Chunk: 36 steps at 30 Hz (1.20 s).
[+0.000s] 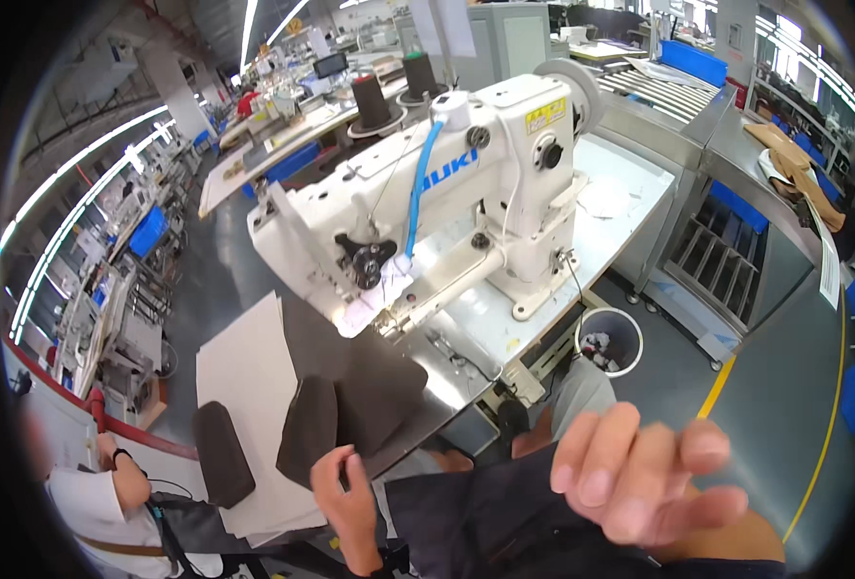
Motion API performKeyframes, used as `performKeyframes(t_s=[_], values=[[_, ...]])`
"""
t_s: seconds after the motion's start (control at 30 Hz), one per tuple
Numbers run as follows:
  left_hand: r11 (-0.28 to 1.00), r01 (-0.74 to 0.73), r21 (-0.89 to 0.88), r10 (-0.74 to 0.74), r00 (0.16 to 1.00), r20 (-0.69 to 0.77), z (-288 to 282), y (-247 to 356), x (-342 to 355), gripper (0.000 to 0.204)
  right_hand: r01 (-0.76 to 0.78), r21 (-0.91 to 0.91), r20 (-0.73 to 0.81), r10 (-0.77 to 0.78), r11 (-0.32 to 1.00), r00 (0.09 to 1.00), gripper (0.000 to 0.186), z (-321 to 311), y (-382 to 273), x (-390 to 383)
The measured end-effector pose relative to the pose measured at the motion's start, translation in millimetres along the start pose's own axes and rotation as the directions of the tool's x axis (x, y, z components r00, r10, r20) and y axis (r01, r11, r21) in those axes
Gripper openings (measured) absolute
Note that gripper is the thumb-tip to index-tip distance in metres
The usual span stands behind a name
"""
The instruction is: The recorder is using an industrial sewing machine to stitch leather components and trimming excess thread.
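My left hand (345,502) pinches the lower edge of a dark brown leather piece (312,425) lying on the sewing table. A larger dark brown piece (365,372) lies under and beside it, reaching toward the needle area of the white sewing machine (427,207). My right hand (645,478) is raised close to the camera, blurred, fingers apart and holding nothing. A rounded dark brown piece (221,454) rests on white sheets (244,386) to the left.
Two dark thread cones (372,98) stand behind the machine. A round white waste bin (608,341) sits on the floor to the right. Metal workbenches (736,183) stand at the right. Another person (109,502) in white sits at lower left.
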State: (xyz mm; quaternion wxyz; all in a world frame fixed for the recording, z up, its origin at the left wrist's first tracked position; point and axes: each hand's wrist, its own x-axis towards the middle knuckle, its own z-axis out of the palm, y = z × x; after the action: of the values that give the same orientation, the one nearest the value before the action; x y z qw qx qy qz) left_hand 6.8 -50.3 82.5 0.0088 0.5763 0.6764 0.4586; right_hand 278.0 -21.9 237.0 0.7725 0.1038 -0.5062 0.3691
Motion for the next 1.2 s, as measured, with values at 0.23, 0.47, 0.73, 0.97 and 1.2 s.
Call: performKeyframes(t_s=[0.23, 0.47, 0.73, 0.97, 1.2], values=[[0.917, 0.063, 0.394, -0.074, 0.997, 0.013, -36, -60, -18, 0.036, -0.447, 0.296, -0.016, 0.472, 0.844, 0.881, 0.047, 35, -33, -12], [0.895, 0.082, 0.438, -0.105, 0.994, 0.028, -31, -78, -45, 0.035, -0.563, 0.412, 0.53, 0.314, 0.716, 0.787, 0.048, 1, 8, -19], [0.958, -0.041, 0.284, 0.07, 0.993, -0.093, -11, -30, -38, 0.018, -0.867, -0.409, 0.079, 0.957, 0.285, 0.278, 0.036, -25, 83, -123], [0.999, -0.05, -0.018, 0.052, 0.994, 0.096, 29, 29, -60, 0.018, -0.999, -0.016, 0.048, 0.998, 0.045, 0.044, 0.042, -49, 135, -194], [0.986, -0.168, 0.023, 0.165, 0.983, 0.084, -12, 25, -25, 0.03, -1.0, 0.007, 0.275, 0.961, -0.02, -0.017, 0.039, -74, 114, -165]])
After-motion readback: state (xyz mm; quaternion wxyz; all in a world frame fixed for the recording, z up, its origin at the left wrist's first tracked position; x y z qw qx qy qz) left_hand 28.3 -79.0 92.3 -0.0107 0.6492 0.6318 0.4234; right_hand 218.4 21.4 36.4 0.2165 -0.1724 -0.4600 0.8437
